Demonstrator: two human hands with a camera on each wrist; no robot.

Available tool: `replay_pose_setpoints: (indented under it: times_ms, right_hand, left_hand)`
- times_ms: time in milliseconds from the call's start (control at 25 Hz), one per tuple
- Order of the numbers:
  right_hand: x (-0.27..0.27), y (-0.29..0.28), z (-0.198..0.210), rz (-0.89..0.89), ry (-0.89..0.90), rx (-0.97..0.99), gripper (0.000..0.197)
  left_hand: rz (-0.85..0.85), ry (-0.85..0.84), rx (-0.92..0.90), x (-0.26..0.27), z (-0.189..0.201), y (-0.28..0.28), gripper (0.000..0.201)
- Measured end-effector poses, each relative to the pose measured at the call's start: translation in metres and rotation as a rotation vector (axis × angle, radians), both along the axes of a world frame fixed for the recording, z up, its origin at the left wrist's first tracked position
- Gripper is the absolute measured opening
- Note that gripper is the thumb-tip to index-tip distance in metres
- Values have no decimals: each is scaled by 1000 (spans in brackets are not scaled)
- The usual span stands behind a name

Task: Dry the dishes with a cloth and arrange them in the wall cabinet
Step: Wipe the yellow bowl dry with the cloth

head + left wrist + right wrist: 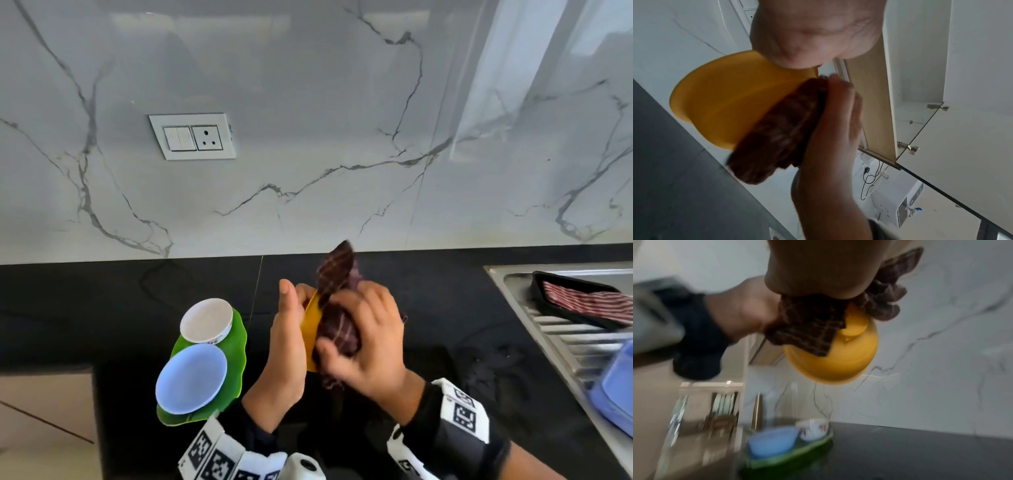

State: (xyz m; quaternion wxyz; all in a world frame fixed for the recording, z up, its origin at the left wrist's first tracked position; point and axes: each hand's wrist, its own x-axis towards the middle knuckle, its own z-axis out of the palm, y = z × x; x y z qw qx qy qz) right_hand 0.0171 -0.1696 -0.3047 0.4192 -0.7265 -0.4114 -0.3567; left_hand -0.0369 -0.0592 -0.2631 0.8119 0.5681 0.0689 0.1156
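Above the black counter my left hand (287, 335) grips a yellow bowl (310, 329), tipped on its side. My right hand (359, 342) clutches a dark maroon checked cloth (337, 308) and presses it into the bowl's mouth. The left wrist view shows the yellow bowl (725, 105) with the cloth (777, 133) bunched inside under my right hand (834, 129). In the blurred right wrist view the cloth (809, 324) drapes over the bowl (838, 365). The wall cabinet (875, 105) stands open overhead.
A green leaf-shaped plate (236, 363) on the counter at my left carries a white bowl (206, 320) and a blue bowl (191, 378). At the right, a steel sink drainboard (565, 342) holds a black tray (548, 305) and a blue container (616, 387).
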Motion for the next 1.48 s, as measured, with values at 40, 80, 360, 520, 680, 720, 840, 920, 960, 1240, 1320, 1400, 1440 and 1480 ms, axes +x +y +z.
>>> replay_pose_setpoints:
  times_ms: [40, 80, 360, 520, 680, 720, 840, 920, 960, 1240, 1320, 1400, 1440, 1480]
  right_hand:
    - [-1, 1, -9, 0, -153, -85, 35]
    - [-2, 1, -17, 2, -283, -162, 32]
    - [11, 18, 18, 62, 268, 186, 28]
    - [15, 5, 38, 309, 1301, 727, 17]
    - [-10, 11, 30, 820, 1790, 881, 22]
    - [-7, 18, 25, 868, 1797, 931, 23]
    - [-1, 28, 22, 608, 1930, 1133, 31]
    - [-2, 23, 26, 583, 1913, 1231, 21]
    - [1, 20, 24, 548, 1899, 1282, 23]
    - [9, 1, 11, 652, 1884, 1084, 73]
    - [5, -3, 14, 796, 1821, 1032, 63]
    - [4, -6, 16, 882, 1743, 1002, 53]
    - [5, -9, 16, 937, 1715, 960, 57]
    - [4, -10, 18, 1024, 1686, 891, 66]
  left_hand:
    - [-69, 24, -80, -2, 3, 0, 77]
    - [-120, 50, -141, -2, 4, 1, 72]
    - [181, -161, 523, 2, -11, 12, 55]
    - [144, -467, 864, -11, 3, 9, 26]
    - [87, -569, 999, 6, -13, 5, 28]
    - [111, -598, 1104, 12, -19, 5, 27]
    - [126, -644, 1279, 27, -23, 12, 24]
    - [120, -666, 1447, 31, -21, 12, 24]
    - [120, -672, 1565, 33, -22, 11, 22]
    - [56, -767, 1843, 12, -23, 26, 30]
    - [-7, -814, 1768, -1, -11, 27, 35]
    - [-90, -840, 1644, -9, 7, 33, 40]
    - [-119, -854, 1581, -11, 18, 37, 44]
    - [-136, -861, 1501, -11, 26, 42, 47]
